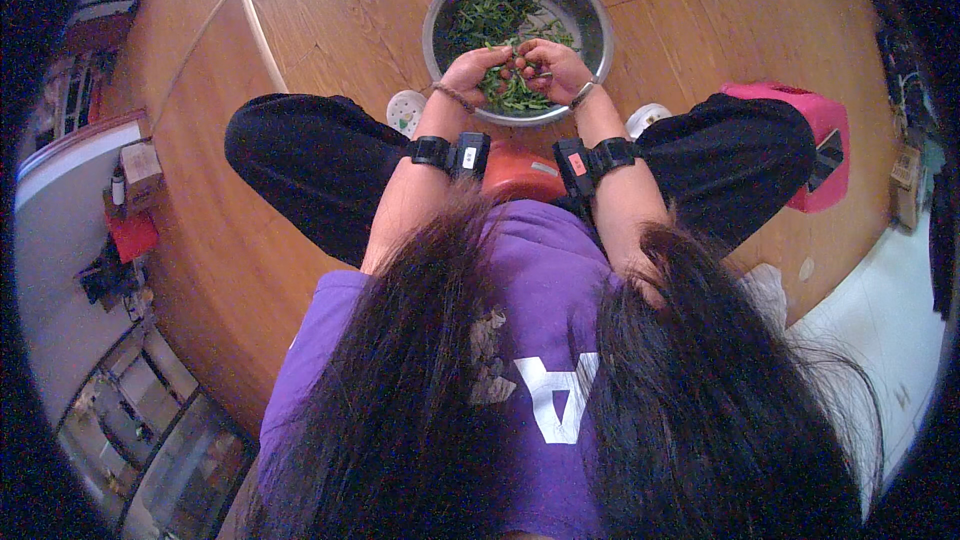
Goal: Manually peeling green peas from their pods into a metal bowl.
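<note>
A round metal basin (pixel 600 22) stands on the floor before me, with cut or torn green vegetables (pixel 495 11) heaped mostly on its left and near sides. Over its near part, my left hand (pixel 472 73) pinches a bit of green stalk between thumb and fingers. Close against it, my right hand (pixel 553 69) has its fingers bent around the same green piece, their tips almost meeting the left ones. The fingers partly hide the stalk. More loose greens (pixel 521 95) lie in the basin below both hands.
An orange-red plastic object (pixel 521 171) sits between my legs, behind the basin. To the right, a pink container (pixel 829 127) stands beside my knee. White shoes (pixel 407 111) flank the basin's near side. A cardboard box (pixel 140 169) is at the left.
</note>
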`<state>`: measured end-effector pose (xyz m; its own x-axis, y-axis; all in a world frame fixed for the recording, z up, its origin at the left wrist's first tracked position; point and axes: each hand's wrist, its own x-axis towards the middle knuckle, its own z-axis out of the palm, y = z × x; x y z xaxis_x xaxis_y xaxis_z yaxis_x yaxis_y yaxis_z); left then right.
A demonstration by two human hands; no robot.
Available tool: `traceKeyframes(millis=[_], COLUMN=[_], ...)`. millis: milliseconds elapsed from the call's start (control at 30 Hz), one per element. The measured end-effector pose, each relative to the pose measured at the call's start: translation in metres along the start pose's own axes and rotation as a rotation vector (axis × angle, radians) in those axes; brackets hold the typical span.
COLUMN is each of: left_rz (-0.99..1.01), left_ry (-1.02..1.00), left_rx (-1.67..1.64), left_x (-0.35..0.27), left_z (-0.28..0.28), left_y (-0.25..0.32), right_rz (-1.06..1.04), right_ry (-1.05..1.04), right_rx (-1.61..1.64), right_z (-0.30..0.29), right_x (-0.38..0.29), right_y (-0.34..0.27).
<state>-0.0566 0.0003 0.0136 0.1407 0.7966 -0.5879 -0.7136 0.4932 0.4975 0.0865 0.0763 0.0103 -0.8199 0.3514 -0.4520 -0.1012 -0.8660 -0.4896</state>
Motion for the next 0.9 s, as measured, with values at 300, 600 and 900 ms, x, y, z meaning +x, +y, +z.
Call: traceKeyframes(millis=[300, 600, 900], left_rz=[0.157, 0.070, 0.026], left_ry=[0.143, 0.072, 0.058], left_rx=[0.175, 0.273, 0.437], left_x=[-0.007, -0.007, -0.012], left_z=[0.014, 0.003, 0.009], left_y=[0.006, 0.005, 0.004], right_rz=[-0.287, -0.097, -0.171], right_ry=[0.275, 0.305, 0.413], right_rx=[-1.017, -0.148, 0.010], right_z=[0.000, 0.004, -0.015], right_x=[0.017, 0.006, 0.010], right_y=[0.007, 0.007, 0.019])
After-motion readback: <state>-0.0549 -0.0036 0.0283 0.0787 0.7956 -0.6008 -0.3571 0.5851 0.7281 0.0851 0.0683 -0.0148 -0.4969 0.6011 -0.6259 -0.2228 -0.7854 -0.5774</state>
